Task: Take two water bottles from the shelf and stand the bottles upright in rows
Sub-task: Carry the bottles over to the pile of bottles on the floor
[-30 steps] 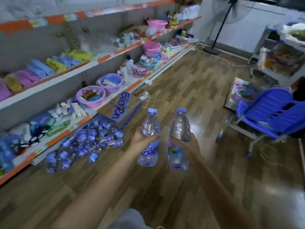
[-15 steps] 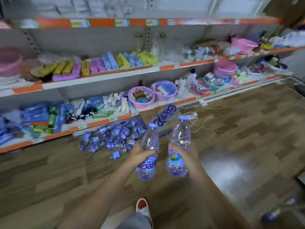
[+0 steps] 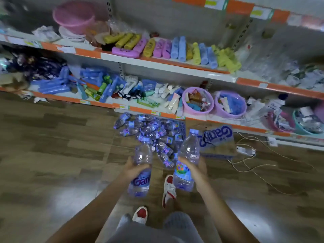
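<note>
Two bottles in hand above a heap of fallen ones

My left hand [image 3: 134,170] grips one water bottle [image 3: 141,172], my right hand [image 3: 197,168] another [image 3: 186,163], over the floor [image 3: 52,155] before the shelf [image 3: 175,67]. I judge the loose pile [image 3: 154,132] could roll into any bottle stood nearby and topple it.

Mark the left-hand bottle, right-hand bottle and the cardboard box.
left bottle [image 3: 140,179]: head view, on its label.
right bottle [image 3: 190,146]: head view, on its clear upper body.
box [image 3: 216,137]: head view, on its printed top.
</note>
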Available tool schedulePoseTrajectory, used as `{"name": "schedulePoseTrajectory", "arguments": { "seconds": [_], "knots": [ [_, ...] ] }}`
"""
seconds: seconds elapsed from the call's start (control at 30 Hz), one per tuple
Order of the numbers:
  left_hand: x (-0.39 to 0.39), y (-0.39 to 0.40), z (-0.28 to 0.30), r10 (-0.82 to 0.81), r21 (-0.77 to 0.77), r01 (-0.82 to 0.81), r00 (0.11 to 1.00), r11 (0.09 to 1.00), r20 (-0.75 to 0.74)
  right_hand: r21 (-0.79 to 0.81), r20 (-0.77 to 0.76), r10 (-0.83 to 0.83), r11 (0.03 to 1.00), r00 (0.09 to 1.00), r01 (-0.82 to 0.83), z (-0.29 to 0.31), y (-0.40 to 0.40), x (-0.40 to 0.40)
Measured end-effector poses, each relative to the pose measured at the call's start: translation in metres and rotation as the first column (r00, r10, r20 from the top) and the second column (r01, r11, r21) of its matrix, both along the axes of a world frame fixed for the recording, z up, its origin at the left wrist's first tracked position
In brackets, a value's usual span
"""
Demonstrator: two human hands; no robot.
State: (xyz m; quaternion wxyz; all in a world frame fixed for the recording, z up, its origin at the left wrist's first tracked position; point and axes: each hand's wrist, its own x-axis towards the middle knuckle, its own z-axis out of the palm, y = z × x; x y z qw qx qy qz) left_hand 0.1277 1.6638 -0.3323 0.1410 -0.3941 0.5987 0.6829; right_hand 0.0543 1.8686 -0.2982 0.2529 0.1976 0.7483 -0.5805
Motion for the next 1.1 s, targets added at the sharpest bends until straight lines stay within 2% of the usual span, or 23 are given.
{"name": "schedulePoseTrajectory", "arguments": {
  "seconds": [0.13, 0.33, 0.5, 0.6, 0.7, 0.73, 0.8, 0.9, 1.0, 1.1],
  "knots": [
    [-0.029, -0.017, -0.015, 0.176, -0.058, -0.175, 0.984, 0.983, 0.028, 0.063, 0.050, 0.191, 0.979, 0.980, -0.194, -0.031, -0.016, -0.054],
    [-0.052, -0.055, -0.051, 0.264, -0.130, -0.249, 0.958, 0.960, 0.116, 0.107, 0.158, 0.335, 0.929, 0.929, -0.354, -0.077, -0.051, -0.107],
    [-0.060, -0.094, -0.133, 0.275, -0.176, -0.234, 0.925, 0.956, 0.261, 0.088, 0.224, 0.414, 0.893, 0.882, -0.442, -0.126, -0.099, -0.131],
    [-0.066, -0.122, -0.228, 0.240, -0.170, -0.192, 0.911, 0.966, 0.336, 0.149, 0.206, 0.523, 0.819, 0.827, -0.555, -0.213, -0.133, -0.142],
    [-0.083, -0.145, -0.335, 0.228, -0.238, -0.144, 0.898, 0.961, 0.376, 0.206, 0.202, 0.636, 0.716, 0.745, -0.667, -0.371, -0.161, -0.148],
    [-0.092, -0.151, -0.365, 0.230, -0.261, -0.135, 0.897, 0.956, 0.377, 0.245, 0.217, 0.655, 0.681, 0.724, -0.690, -0.401, -0.177, -0.151],
    [-0.109, -0.162, -0.429, 0.231, -0.304, -0.115, 0.896, 0.946, 0.379, 0.250, 0.250, 0.673, 0.649, 0.696, -0.718, -0.452, -0.205, -0.159],
    [-0.129, -0.188, -0.515, 0.203, -0.370, -0.061, 0.911, 0.927, 0.360, 0.143, 0.312, 0.680, 0.657, 0.664, -0.740, -0.532, -0.247, -0.169],
    [-0.141, -0.218, -0.584, 0.124, -0.412, 0.002, 0.952, 0.911, 0.280, 0.114, 0.247, 0.717, 0.647, 0.652, -0.754, -0.599, -0.284, -0.181],
    [-0.141, -0.242, -0.632, 0.076, -0.440, 0.021, 0.976, 0.898, 0.202, 0.207, 0.180, 0.771, 0.578, 0.611, -0.790, -0.638, -0.302, -0.178]
  ]
}}
